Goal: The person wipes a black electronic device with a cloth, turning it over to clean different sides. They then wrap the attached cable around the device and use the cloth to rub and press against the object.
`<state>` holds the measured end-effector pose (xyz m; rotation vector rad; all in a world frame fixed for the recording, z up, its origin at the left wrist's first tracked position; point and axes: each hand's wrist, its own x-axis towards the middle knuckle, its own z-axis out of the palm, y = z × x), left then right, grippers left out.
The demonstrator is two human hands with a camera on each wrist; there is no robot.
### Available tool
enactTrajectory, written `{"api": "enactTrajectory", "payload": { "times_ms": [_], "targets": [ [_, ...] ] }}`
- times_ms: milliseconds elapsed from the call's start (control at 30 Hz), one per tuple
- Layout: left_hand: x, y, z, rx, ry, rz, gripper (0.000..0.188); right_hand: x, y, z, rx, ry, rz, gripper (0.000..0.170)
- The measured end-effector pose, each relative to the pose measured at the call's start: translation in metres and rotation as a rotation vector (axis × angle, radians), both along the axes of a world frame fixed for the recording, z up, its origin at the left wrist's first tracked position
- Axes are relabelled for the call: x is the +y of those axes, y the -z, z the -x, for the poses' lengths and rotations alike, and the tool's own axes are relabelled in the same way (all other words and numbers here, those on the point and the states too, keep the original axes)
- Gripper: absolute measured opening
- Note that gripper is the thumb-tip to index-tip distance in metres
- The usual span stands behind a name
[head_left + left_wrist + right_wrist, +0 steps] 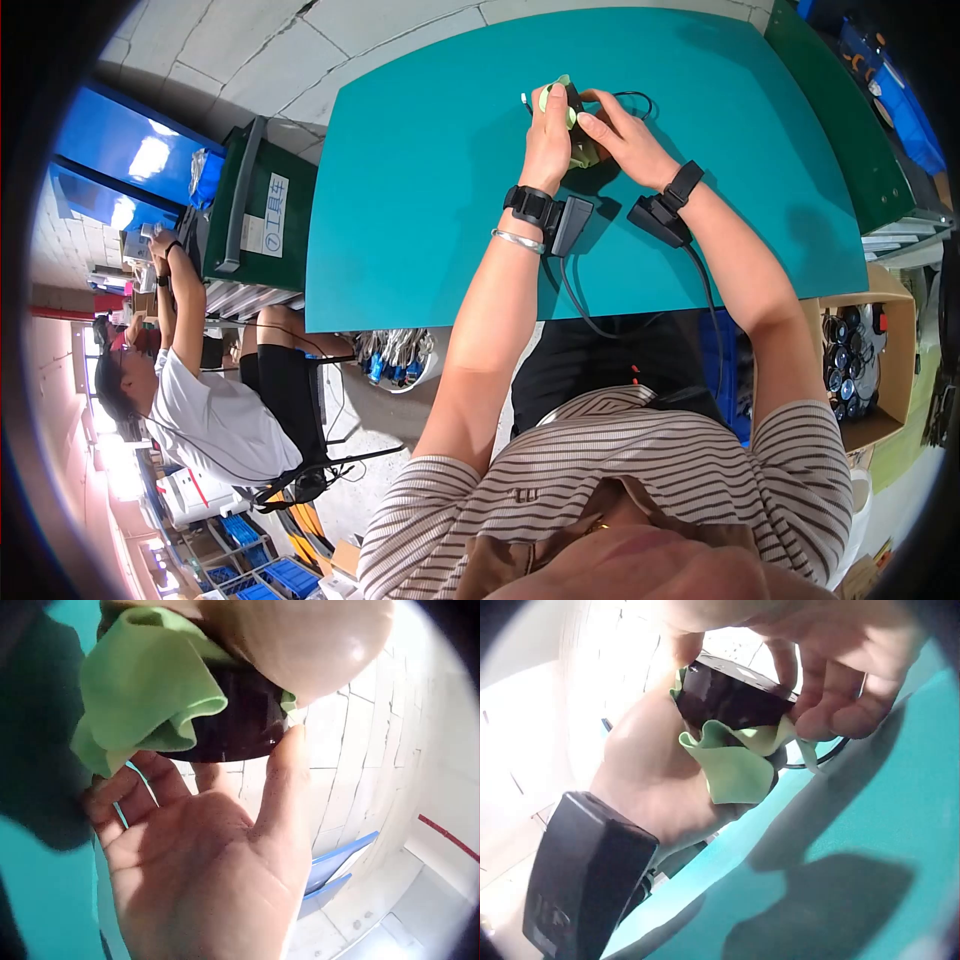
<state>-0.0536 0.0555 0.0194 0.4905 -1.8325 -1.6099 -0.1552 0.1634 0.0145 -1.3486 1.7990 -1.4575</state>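
Both hands meet over the far part of the table. My right hand (632, 143) grips a dark, glossy, rounded device (724, 697) by its edges, thumb on one side and fingers on the other. A light green cloth (142, 686) is bunched in my left hand (547, 148), which holds it against the device's side. In the left wrist view, the right palm (202, 855) faces the camera below the device. Part of the device is hidden by cloth and fingers. A thin black cable (640, 96) lies on the table beyond the right hand.
The teal tabletop (420, 200) spreads around both hands. At lower right stands a cardboard box (895, 400) with several round black items. A green cart (255, 210) stands at left, near a seated person (220, 400). Cables hang from both wrist cameras.
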Motion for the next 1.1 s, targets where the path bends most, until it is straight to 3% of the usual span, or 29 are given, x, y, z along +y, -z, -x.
{"api": "enactTrajectory", "payload": {
  "times_ms": [133, 200, 333, 500, 833, 1100],
  "targets": [
    [0.002, -0.001, -0.001, -0.001, -0.004, -0.008, 0.054, 0.000, 0.004, 0.000, 0.054, 0.034, 0.031, 0.067],
    [-0.007, 0.010, 0.005, 0.063, 0.136, -0.207, 0.062, 0.001, 0.001, 0.000, 0.097, 0.044, 0.023, 0.067],
    [-0.005, 0.012, 0.008, 0.062, 0.126, -0.251, 0.061, 0.004, -0.004, -0.002, 0.131, 0.067, -0.012, 0.066],
    [-0.001, 0.008, 0.004, -0.018, -0.029, 0.030, 0.056, 0.002, -0.002, 0.000, 0.047, -0.007, 0.045, 0.066],
    [0.006, -0.004, -0.002, -0.029, -0.077, 0.165, 0.055, 0.001, -0.007, -0.002, -0.009, 0.014, 0.020, 0.066],
    [0.008, -0.006, -0.003, -0.049, -0.072, 0.311, 0.052, 0.000, -0.004, -0.004, -0.204, 0.033, 0.025, 0.066]
  ]
}}
